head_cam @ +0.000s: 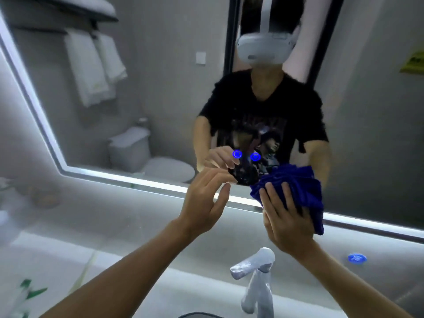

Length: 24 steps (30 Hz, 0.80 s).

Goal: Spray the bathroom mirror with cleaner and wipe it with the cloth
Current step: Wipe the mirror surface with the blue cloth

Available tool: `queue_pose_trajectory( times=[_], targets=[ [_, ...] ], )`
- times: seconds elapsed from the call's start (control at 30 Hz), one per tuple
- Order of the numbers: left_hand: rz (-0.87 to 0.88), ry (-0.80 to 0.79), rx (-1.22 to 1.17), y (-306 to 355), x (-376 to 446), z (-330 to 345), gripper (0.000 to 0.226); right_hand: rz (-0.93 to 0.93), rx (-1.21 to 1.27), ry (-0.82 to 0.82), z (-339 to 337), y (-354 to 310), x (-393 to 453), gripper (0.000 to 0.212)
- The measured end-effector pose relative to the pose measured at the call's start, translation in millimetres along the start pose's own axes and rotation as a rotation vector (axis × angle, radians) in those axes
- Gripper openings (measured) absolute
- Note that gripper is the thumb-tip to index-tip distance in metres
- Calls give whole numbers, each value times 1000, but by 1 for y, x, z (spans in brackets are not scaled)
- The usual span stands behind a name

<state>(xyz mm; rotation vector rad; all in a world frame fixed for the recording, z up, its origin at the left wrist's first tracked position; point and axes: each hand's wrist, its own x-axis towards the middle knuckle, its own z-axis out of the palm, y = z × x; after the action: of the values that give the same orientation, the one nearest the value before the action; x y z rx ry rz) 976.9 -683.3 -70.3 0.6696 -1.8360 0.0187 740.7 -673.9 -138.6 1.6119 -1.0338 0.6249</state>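
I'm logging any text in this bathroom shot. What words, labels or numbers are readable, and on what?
None can be read.
Yellow sign reflected at the mirror's right edge: dark marks, too blurred.
Black printed T-shirt in the reflection: graphic, lettering illegible.
White headset in the reflection: small mark, too blurred.
Round blue disc on the counter: pale marking, unreadable.

Just above the silver-grey faucet (254, 269), a deep blue cloth (298, 189) is showing; beyond it, white towels (91, 67) and a black printed shirt (263, 111) are reflecting in the white-lit mirror (160, 99).
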Motion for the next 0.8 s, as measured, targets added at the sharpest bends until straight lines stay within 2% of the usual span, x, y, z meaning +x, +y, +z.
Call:
queue_pose_trajectory(
  times=[0.1, 0.2, 0.3, 0.47, 0.67, 0.8],
  targets=[
    [-79, 32, 85, -33, -10, -51, 21, -87, 73, -22, 6, -64, 53, 65],
    [-177, 59, 173, -65, -25, -113, 23, -66, 115, -56, 12, -127, 107, 64],
    [-283, 160, 228, -93, -39, -179, 26, -72, 147, -94, 19, -185, 161, 68],
    [-379, 277, 277, -134, -67, -266, 24, -253, 176, -179, 32, -276, 239, 72],
    [-409, 298, 292, -160, -93, -340, 20, -447, 164, -226, 50, -356, 296, 77],
    [-443, 277, 287, -170, -115, -375, 19, -507, 100, -239, 58, -378, 313, 79]
  ],
)
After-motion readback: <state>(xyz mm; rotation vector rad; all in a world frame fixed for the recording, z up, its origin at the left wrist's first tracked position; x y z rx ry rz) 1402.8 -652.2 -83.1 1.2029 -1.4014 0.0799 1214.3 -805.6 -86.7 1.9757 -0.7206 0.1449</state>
